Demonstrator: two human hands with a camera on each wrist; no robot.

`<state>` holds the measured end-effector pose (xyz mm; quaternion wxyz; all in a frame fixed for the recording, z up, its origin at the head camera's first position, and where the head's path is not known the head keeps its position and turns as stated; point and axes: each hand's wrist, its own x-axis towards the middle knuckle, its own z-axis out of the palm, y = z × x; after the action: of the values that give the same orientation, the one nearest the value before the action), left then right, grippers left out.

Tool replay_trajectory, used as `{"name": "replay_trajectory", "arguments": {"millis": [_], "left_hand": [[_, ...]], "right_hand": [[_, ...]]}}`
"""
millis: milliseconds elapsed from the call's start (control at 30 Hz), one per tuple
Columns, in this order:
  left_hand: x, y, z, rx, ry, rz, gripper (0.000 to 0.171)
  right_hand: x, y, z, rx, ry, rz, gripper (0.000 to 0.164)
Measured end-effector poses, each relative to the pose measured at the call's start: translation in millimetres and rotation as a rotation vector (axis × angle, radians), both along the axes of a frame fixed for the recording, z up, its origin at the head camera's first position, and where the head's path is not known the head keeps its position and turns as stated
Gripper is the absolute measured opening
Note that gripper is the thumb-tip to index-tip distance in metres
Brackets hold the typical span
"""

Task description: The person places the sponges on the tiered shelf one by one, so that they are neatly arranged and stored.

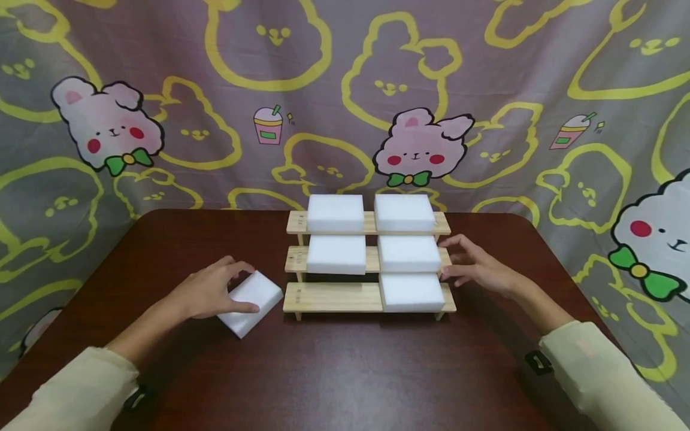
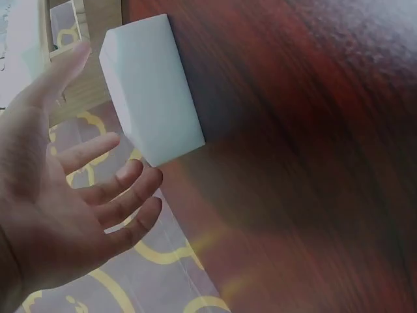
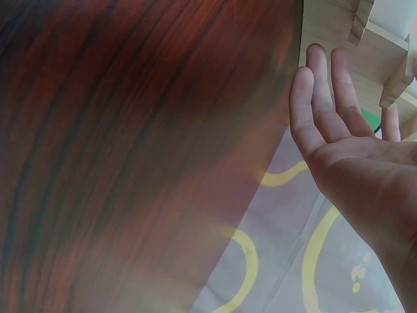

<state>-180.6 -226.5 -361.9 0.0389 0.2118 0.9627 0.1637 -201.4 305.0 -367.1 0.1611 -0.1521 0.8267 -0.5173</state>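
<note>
A white foam-like block (image 1: 257, 294) lies at a slant on the table, left of a three-tier wooden stand (image 1: 331, 296). My left hand (image 1: 212, 290) reaches over this block with thumb and fingers spread. In the left wrist view the fingers of the left hand (image 2: 85, 195) look apart from the block (image 2: 156, 91). Beside the right end of the stand's middle tier is my right hand (image 1: 482, 269), fingers loosely bent, holding nothing. Whether its fingertips touch the stand, I cannot tell. The right wrist view shows the right hand (image 3: 352, 143) with fingers extended near the wooden stand.
More white blocks sit on the stand: two on the top tier, two on the middle, and one block (image 1: 412, 292) at the right of the bottom tier. A dark red-brown table (image 1: 345, 377) lies beneath. Behind it hangs a patterned curtain (image 1: 323, 90).
</note>
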Motion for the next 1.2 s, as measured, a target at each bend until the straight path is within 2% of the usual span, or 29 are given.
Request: {"name": "replay_trajectory", "arguments": {"millis": [67,133,333,467,767,1200], "left_hand": [[1.7,-1.1,0.7,-0.049,-0.033,0.013,0.085],[2.4,-2.2,0.9,-0.062,-0.044,-0.003,0.086],[1.1,-5.0,1.6,0.002,-0.009,-0.065,0.07],[1.6,-9.3,2.4,0.021,0.004,-0.092,0.07],[5.6,-27.2,1.6,0.001,-0.075,-0.072,0.087],[9.5,-32.5,3.3,-0.056,-0.132,-0.007,0.087]], "right_hand": [[0.1,-0.2,-0.1,-0.004,0.0,0.0,0.055],[0.1,-0.6,-0.3,-0.006,0.002,0.006,0.055],[-0.5,0.2,-1.9,-0.008,0.001,0.009,0.055],[-0.6,1.0,-2.4,-0.009,0.001,0.014,0.055],[-1.4,1.4,-1.5,-0.008,-0.001,0.014,0.055],[-1.1,1.9,-0.9,0.009,-0.03,0.032,0.058]]}}
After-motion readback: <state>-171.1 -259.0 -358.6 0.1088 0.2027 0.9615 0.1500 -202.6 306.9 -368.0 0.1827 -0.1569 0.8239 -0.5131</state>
